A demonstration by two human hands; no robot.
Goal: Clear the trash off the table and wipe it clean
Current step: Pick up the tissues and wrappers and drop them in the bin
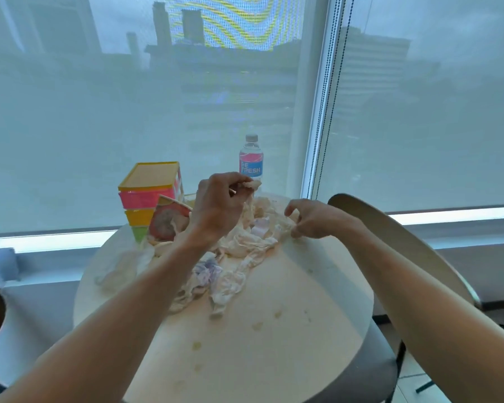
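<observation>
While a sheer roller blind (128,126) fills the whole background with hazy buildings behind it, a round pale table (274,330) stands below, its bare near half marked with several small wet or greasy spots (197,346). Curving in at the right edge of the table is the tan back of a chair (405,242). Across the far middle of the tabletop lies a heap of crumpled white plastic wrappers and tissue (239,257), trailing toward the centre, with another wad lying apart at the left. Behind the heap on the left stands a stack of bright boxes (149,196), yellow, pink, orange and green, with a printed carton (169,221) leaning just beside it. A water bottle (251,161) with a pink and blue label stands upright at the far edge. Raised above the heap, the left hand (216,205) pinches a scrap of the crumpled material between curled fingers and thumb. Lower, at the heap's right edge, the right hand (312,219) grips the plastic with bent fingers.
</observation>
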